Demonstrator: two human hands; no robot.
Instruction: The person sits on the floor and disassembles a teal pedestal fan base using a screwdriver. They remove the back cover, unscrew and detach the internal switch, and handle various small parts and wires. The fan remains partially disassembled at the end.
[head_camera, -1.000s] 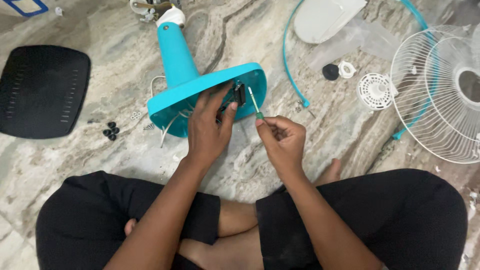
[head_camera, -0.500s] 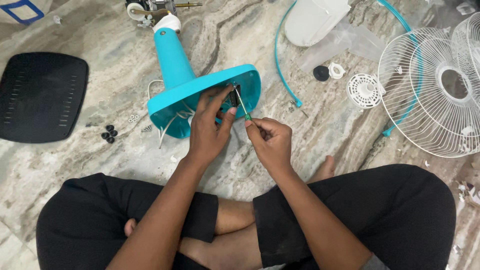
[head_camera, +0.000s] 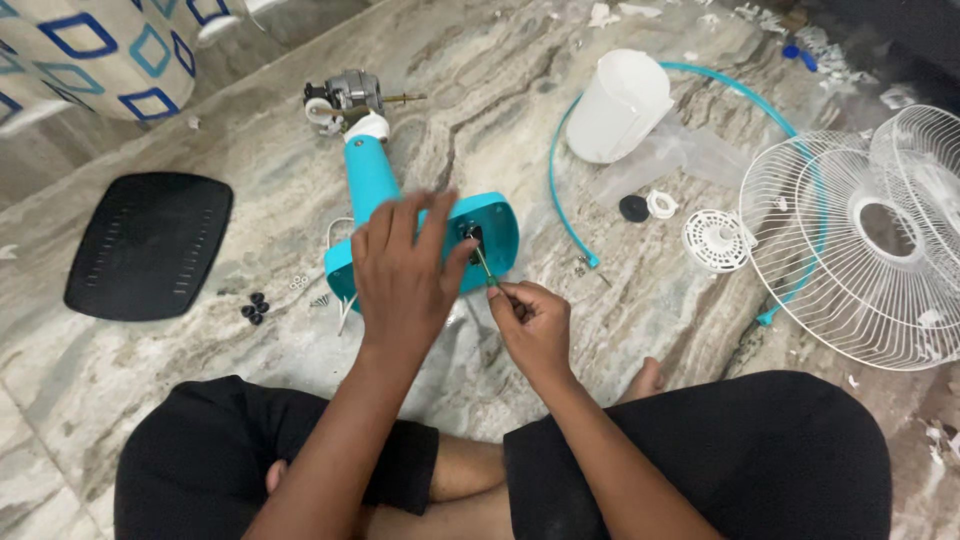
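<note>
- Head view: person sits cross-legged in black trousers on a grey-veined marble floor (head_camera: 560, 110), both bare forearms reaching forward.
- Turquoise plastic fan stand with flared base (head_camera: 375, 185) lies on its side on the floor, just ahead of the knees; underside of the base faces the person.
- Left hand (head_camera: 405, 265) spread over the base, fingers apart and raised, palm against the rim; it grips nothing that shows.
- Right hand (head_camera: 535, 320) closed around a thin metal screwdriver with a green collar (head_camera: 485, 268); shaft slants up-left, tip at a dark opening in the base underside.
- Grey metal motor with brass shaft (head_camera: 350, 95) sits at the far end of the stand's neck.
- Black rounded plastic base cover (head_camera: 150, 245) lies flat, well left of the stand.
- Small black rubber feet (head_camera: 255, 307) and loose screws cluster between cover and stand.
- White plastic motor housing (head_camera: 620, 105) lies upper right, beside a thin turquoise ring (head_camera: 560, 195).
- White wire fan guards (head_camera: 870, 240) lie stacked at far right; a small white round grille cap (head_camera: 715, 240) touches their left edge.
</note>
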